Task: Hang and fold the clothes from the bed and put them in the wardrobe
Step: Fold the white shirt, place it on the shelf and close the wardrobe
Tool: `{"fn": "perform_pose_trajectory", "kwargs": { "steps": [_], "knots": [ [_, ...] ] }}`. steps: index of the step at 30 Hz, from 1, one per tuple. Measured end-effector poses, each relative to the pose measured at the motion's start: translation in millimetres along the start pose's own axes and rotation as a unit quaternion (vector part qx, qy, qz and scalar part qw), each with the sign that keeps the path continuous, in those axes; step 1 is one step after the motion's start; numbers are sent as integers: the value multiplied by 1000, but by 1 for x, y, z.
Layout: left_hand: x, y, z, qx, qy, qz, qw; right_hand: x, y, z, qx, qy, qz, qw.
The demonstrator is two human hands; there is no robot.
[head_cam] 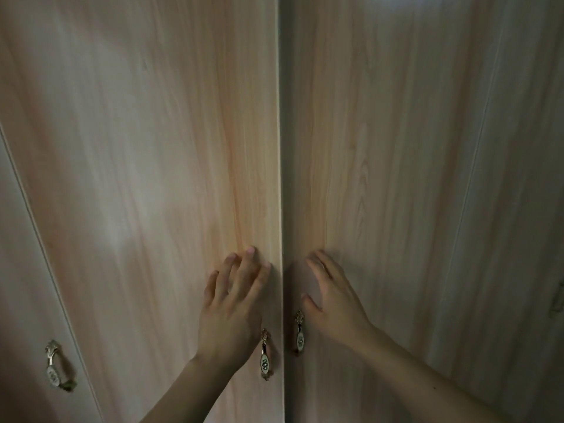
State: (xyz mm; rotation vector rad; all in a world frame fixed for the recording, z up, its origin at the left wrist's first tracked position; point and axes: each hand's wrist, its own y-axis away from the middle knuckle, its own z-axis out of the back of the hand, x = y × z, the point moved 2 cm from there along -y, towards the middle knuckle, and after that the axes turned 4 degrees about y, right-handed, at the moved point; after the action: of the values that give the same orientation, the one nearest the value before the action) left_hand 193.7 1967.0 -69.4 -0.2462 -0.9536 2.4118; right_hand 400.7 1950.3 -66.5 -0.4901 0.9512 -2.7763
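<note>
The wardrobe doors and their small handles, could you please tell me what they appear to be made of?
Wardrobe doors: light wood or wood-look laminate, smooth with a faint sheen; straight printed-looking grain suggests laminate, though I cannot be sure. Handles: brass-coloured metal with an ornate cast top and a pale oval inlay, perhaps ceramic.

Two bare hands are pressing flat against a pair of light wood-grain wardrobe doors. The left hand (233, 303) is lying with spread, straight fingers on the left door (152, 163), its fingertips reaching close to that door's inner edge. The right hand (331, 303) is resting on the right door (396, 163), fingers extended upward and thumb pointing toward the seam (282, 148) between the doors. An ornate brass handle (265, 355) is showing just beside the left wrist, and a matching handle (299, 332) is sitting just below the right thumb. A third handle (54, 366) is hanging on a neighbouring door (24, 270) at far left.
</note>
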Motion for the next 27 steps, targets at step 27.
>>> {"fn": "perform_pose_trajectory", "kwargs": {
  "steps": [27],
  "knots": [
    [11,-26,-56,-69,-68,32,995,-20,-31,-32,-77,170,41,982]
  ]
}}
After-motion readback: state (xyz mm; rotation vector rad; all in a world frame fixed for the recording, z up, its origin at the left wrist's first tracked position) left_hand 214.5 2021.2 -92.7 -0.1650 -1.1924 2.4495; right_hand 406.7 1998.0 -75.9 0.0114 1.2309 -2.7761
